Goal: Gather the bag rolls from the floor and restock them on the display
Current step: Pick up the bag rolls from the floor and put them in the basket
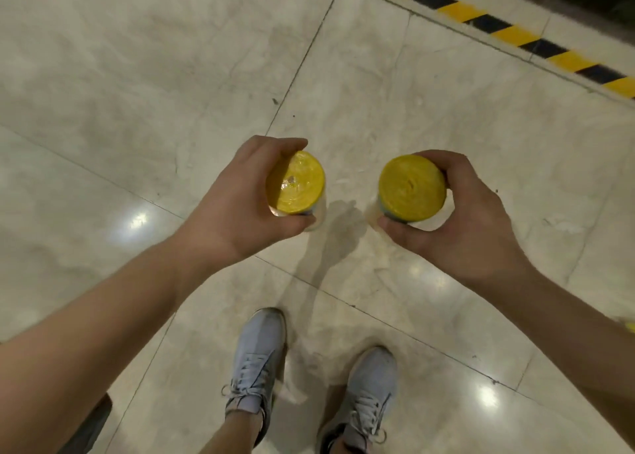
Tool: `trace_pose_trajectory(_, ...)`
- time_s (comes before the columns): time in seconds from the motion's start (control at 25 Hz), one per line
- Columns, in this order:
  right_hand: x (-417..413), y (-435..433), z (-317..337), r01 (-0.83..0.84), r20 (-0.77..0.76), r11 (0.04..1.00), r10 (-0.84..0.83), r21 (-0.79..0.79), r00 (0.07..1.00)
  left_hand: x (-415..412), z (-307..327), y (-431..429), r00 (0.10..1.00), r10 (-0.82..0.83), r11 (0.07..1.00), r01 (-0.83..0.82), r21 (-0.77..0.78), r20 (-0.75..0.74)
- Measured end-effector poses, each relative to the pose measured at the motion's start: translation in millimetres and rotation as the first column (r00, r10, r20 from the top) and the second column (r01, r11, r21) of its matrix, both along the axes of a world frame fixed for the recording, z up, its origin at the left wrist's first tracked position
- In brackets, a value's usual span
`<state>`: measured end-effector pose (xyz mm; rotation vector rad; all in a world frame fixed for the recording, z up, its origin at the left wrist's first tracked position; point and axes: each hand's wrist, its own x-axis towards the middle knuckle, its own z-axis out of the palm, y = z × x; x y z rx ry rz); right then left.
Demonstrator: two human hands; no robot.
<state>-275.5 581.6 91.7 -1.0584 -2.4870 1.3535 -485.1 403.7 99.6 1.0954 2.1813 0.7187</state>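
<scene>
While each hand's grip curls round one, the left roll (296, 182) and right roll (411, 188) show coiled yellow ends.

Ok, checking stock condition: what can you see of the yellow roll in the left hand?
The yellow cylindrical roll of plastic bags is seen end-on, its round glossy face towards the camera, a small pale spot near the centre. Clear film seems to wrap it. The left hand grips its side, fingers above, thumb below, holding it over the pale tiled floor.
</scene>
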Motion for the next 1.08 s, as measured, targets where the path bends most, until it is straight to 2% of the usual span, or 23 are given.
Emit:
trace_pose_trajectory(0.16, -35.8, -1.6, 161.7, -0.084, -0.081, 0.996, 0.086, 0.035, 0.993, -30.2, 168.3, -12.6, 0.998, 0.042, 0.996, -0.038, 0.083, -0.041)
trace_pose_trajectory(0.28, -62.3, -1.6, 289.7, -0.153, -0.123, 0.981, 0.167, 0.116, 0.978, -52.9, 299.4, -16.2, 0.996, 0.02, 0.987, -0.005, 0.161, -0.092)
trace_pose_trajectory(0.44, -88.5, -15.9, 482.8, -0.146, -0.237, 0.965, 0.198, 0.219, 0.951, -75.8, 488.8, -33.6, 0.99, 0.024, 0.966, 0.012, 0.257, -0.137)
trace_pose_trajectory(0.56, -99.0, -36.7, 597.2, -0.193, -0.272, 0.943, 0.268, 0.271, 0.924, -71.7, 595.6, -58.6, 0.985, 0.038, 0.95, 0.017, 0.313, -0.17)
trace_pose_trajectory(0.68, -97.7, -59.8, 671.5, -0.235, -0.319, 0.92, 0.335, 0.314, 0.887, -55.0, 665.9, -89.1, 0.982, 0.121, 0.913, -0.052, 0.405, -0.146)
trace_pose_trajectory(0.8, -87.4, -84.1, 711.4, -0.297, -0.375, 0.89, 0.422, 0.347, 0.825, -23.5, 707.9, -125.9, 0.96, 0.246, 0.862, -0.152, 0.484, -0.136)
trace_pose_trajectory(0.92, -82.4, -101.5, 724.9, -0.407, -0.402, 0.835, 0.539, 0.37, 0.741, 18.5, 724.1, -161.1, 0.921, 0.373, 0.809, -0.265, 0.524, -0.109)
trace_pose_trajectory(1.08, -68.6, -144.4, 732.4, -0.605, -0.403, 0.706, 0.707, 0.367, 0.581, 100.7, 725.6, -228.4, 0.803, 0.591, 0.716, -0.476, 0.51, -0.081)
